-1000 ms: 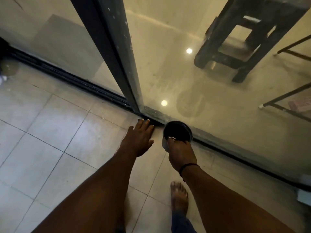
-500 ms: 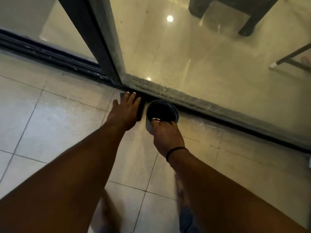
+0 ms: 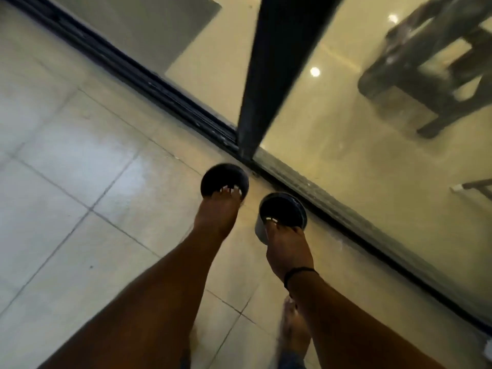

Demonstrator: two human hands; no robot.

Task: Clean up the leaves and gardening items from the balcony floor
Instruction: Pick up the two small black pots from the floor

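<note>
- Two floors fill the view, split by one dark door track [image 3: 170, 94] that runs from upper left to lower right; everything below is placed against that track.
- On the near side of the track lies the balcony floor [image 3: 66, 161], pale square tiles with thin grey grout lines, dull and faintly streaked.
- Beyond the track, behind glass, a glossy cream indoor floor [image 3: 332, 134] mirrors round ceiling lights.
- A dark upright door frame [image 3: 269, 75] rises from the track near the middle of the view.
- Far past the track, at upper right, stands a dark wooden stool [image 3: 426, 65], blurred.
- A grey rug or mat [image 3: 149, 25] lies just past the track at upper left.
- Both bare forearms reach from the bottom edge toward the track.
- The left hand [image 3: 217, 211] grips a round black object [image 3: 223, 179], seemingly a small pot or saucer, fingers curled over its near rim, just short of the track.
- The right hand [image 3: 287, 246], with a black band at the wrist, holds a black pot [image 3: 282, 211] by its near rim, thumb inside; the pot is close beside the track.
- The two pots sit near each other but apart.
- A bare foot [image 3: 292, 326] stands on the tiles, on the near side of the track, under the right arm.
</note>
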